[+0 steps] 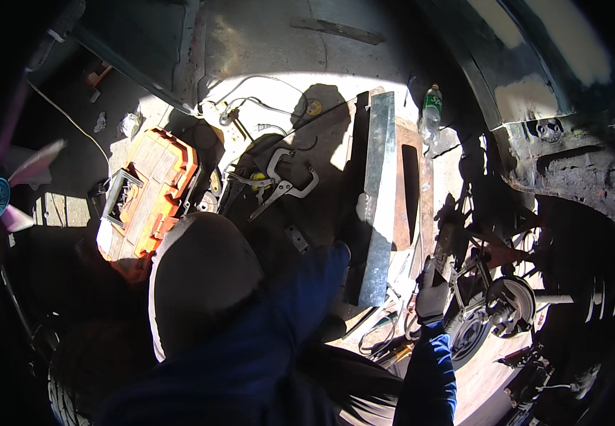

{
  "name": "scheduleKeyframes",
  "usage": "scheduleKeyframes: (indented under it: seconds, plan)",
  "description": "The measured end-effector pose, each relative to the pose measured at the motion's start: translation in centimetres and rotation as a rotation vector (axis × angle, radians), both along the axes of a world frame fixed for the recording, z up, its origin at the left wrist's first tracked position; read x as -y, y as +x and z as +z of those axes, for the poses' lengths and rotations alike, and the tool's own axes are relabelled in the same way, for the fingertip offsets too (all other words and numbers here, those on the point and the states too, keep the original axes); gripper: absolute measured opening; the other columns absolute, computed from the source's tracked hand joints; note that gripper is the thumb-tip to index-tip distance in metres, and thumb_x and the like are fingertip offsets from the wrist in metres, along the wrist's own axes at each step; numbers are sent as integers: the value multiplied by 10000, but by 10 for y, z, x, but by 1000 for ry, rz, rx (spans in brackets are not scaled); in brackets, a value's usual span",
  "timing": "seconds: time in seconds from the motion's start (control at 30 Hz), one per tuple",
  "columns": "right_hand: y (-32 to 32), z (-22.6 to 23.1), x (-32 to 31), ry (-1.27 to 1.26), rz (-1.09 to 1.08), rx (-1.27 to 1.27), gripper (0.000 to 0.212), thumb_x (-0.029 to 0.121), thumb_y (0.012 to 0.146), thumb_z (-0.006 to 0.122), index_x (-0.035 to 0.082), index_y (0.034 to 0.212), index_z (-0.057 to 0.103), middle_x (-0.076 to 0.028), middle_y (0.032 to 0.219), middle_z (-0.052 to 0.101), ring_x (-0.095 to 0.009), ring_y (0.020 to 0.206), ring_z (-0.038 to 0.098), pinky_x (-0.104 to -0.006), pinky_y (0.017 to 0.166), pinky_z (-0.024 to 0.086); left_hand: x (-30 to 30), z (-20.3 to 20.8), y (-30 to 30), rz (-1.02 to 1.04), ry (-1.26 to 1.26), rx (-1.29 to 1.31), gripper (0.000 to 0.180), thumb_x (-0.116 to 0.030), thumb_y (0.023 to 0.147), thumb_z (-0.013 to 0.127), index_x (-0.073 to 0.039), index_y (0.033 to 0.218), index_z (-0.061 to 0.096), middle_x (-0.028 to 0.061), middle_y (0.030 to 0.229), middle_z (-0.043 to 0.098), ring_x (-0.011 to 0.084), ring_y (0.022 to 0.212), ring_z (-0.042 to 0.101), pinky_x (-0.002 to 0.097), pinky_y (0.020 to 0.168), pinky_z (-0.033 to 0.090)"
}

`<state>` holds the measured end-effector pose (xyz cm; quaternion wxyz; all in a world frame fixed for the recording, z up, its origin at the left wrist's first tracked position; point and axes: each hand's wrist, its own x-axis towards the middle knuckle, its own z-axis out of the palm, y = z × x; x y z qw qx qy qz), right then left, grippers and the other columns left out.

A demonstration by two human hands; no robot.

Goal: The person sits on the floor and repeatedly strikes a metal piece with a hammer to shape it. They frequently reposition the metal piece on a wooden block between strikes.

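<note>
A long flat grey metal strip (pixel 380 199) lies in front of me, half in sunlight. My left arm in a blue sleeve (pixel 300 287) reaches toward the strip's left side. Deep shadow swallows the left hand at the sleeve's end, so its fingers and any hold cannot be made out. On the strip's right, my right hand (pixel 432 291) in a grey glove is beside a brake disc (pixel 511 305) and suspension parts. Its fingers blend into the dark parts; whether they grip anything is unclear. Locking C-clamp pliers (pixel 282 181) lie left of the strip.
An orange tool case (pixel 151 192) stands at the left, near a fan (pixel 2 199). A rusty metal panel (pixel 407 184) lies right of the strip, with a green-labelled plastic bottle (pixel 432 113) beyond. Cables (pixel 258 103) cross the floor. A vehicle body (pixel 535 85) borders the right.
</note>
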<state>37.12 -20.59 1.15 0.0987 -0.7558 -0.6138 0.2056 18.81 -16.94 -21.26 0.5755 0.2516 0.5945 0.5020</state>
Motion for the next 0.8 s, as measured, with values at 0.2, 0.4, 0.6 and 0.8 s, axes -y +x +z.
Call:
scheduleKeyframes:
  seconds: [0.2,0.4,0.6,0.8]
  plan:
    - [-14,52,-44,711,156,-362,563,454,1163,525,-13,870,640,-58,679,537,-194,629,497,-392,608,390,1,-2,2,33,-48,175,569,-501,1163,426,-3,1196,699,181,929,699,337,873,692,479,802,536]
    - [19,-33,7,-130,151,114,667,566,1135,491,-11,881,708,-201,709,662,-391,660,607,-501,651,447,-6,12,5,137,-127,837,595,-521,1165,409,1,1211,690,205,969,690,337,908,679,490,810,524]
    - [10,-34,61,-54,-5,-404,433,337,1101,680,-8,838,666,-41,664,628,-130,649,568,-367,601,420,13,21,19,104,-122,288,536,-475,1169,399,-9,1226,658,238,969,660,368,908,657,529,806,505]
    - [-6,-48,86,-254,-50,-421,273,233,1092,716,28,911,699,-8,766,676,-76,675,590,-323,573,427,26,7,20,86,-7,-56,454,-458,1156,482,-51,1226,668,220,1089,712,356,1008,682,523,888,511]
